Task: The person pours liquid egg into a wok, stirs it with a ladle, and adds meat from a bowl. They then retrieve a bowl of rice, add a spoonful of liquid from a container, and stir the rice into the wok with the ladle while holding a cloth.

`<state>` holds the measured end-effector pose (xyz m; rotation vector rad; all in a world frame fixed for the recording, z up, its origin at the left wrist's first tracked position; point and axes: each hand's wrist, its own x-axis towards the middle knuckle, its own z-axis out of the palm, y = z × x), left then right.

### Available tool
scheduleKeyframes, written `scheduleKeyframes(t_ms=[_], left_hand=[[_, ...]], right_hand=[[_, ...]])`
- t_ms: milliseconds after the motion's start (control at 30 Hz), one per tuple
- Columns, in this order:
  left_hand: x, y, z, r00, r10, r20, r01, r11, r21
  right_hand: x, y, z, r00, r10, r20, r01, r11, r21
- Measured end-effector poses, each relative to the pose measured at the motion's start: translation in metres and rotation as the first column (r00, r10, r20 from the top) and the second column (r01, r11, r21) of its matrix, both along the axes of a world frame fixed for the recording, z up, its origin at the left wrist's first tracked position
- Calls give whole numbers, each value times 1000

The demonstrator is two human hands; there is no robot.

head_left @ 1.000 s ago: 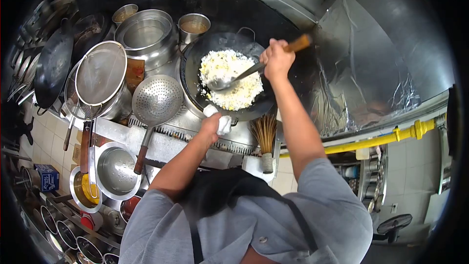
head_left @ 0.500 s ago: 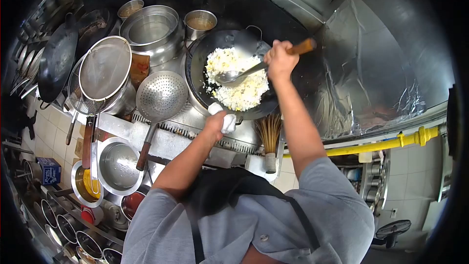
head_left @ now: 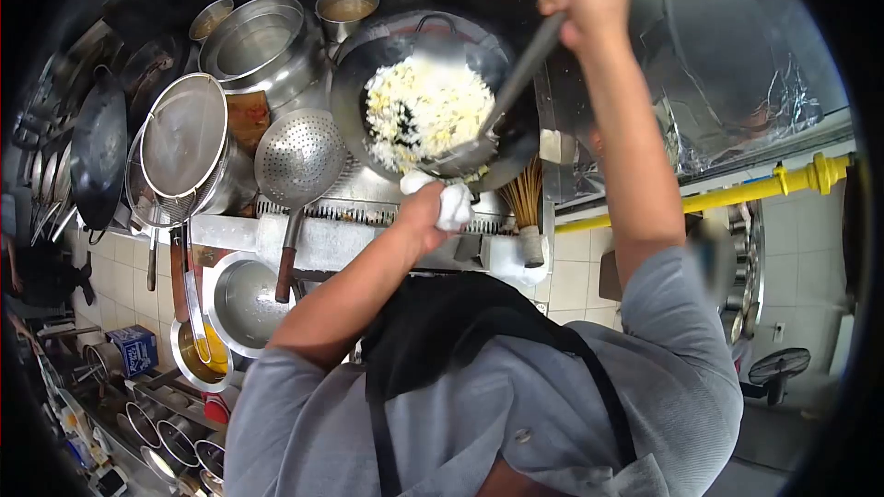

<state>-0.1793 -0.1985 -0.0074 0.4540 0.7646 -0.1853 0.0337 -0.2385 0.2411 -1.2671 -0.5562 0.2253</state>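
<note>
Egg-flecked white rice (head_left: 428, 101) lies in a dark wok (head_left: 350, 101) on the range. My left hand (head_left: 422, 217) is closed around a folded white cloth (head_left: 455, 206) at the wok's near edge; the cloth hides whatever part of the wok is under it. Raised beyond the wok's right side, my right hand (head_left: 591, 2) is wrapped round the long handle of a ladle (head_left: 527, 66). The ladle's bowl is low in the wok, at the near right side of the rice, and partly blurred.
Left of the wok are a perforated strainer (head_left: 299, 161), a mesh sieve (head_left: 186, 133) and a steel pot (head_left: 253, 41). A bamboo brush (head_left: 525, 207) stands at the near right. A yellow pipe (head_left: 718, 191) runs along the right. Another person (head_left: 46, 267) is at the far left.
My right hand has moved up and right, swinging the ladle's bowl from mid-rice to the wok's near right side. The rice has shifted, baring a dark patch. The camera view has shifted too.
</note>
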Motion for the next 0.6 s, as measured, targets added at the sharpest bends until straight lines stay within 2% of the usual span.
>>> scheduleKeyframes(t_ms=[67, 133, 167, 200, 267, 333, 367, 400, 433, 467, 533, 567, 600], left_hand=[[-7, 2, 16, 999, -26, 24, 26, 1000, -13], [7, 12, 12, 992, -105, -64, 108, 993, 56], [12, 17, -36, 982, -117, 148, 108, 992, 68], [8, 12, -57, 981, -128, 149, 115, 989, 88], [-13, -3, -75, 990, -31, 139, -2, 973, 231], [-71, -22, -46, 999, 11, 45, -20, 978, 208], [-86, -25, -32, 995, 49, 92, -69, 973, 221], [-93, -26, -20, 988, 83, 133, -112, 968, 224], [-88, -19, -14, 1000, -24, -14, 26, 987, 160], [-66, -12, 11, 999, 0, -53, 4, 997, 75], [-16, 9, -37, 989, -65, 135, 42, 984, 171], [-9, 5, -62, 990, -28, 140, 1, 982, 187], [-3, 1, -76, 988, 9, 157, -41, 979, 201]], right_hand=[[-4, -17, -13, 986, -132, 106, 129, 991, 30], [-32, -6, -50, 929, -317, 192, 335, 940, -69], [-18, 1, -80, 924, -366, 113, 366, 931, 23], [-4, 4, -99, 933, -354, 64, 350, 935, 59], [13, -3, -93, 952, -301, 51, 292, 947, 137], [2, -26, -41, 972, -228, 56, 211, 953, 217], [6, -43, -22, 985, -168, 22, 153, 935, 321], [1, -60, -11, 998, -21, 57, -4, 918, 396], [-12, -65, -14, 992, -98, 73, 64, 927, 370], [-27, -61, -18, 982, -163, 95, 121, 931, 345], [-58, -29, -70, 938, -327, 119, 301, 934, 194], [-58, -19, -93, 932, -330, 152, 286, 924, 253], [-42, -12, -104, 937, -339, 80, 308, 914, 266]])
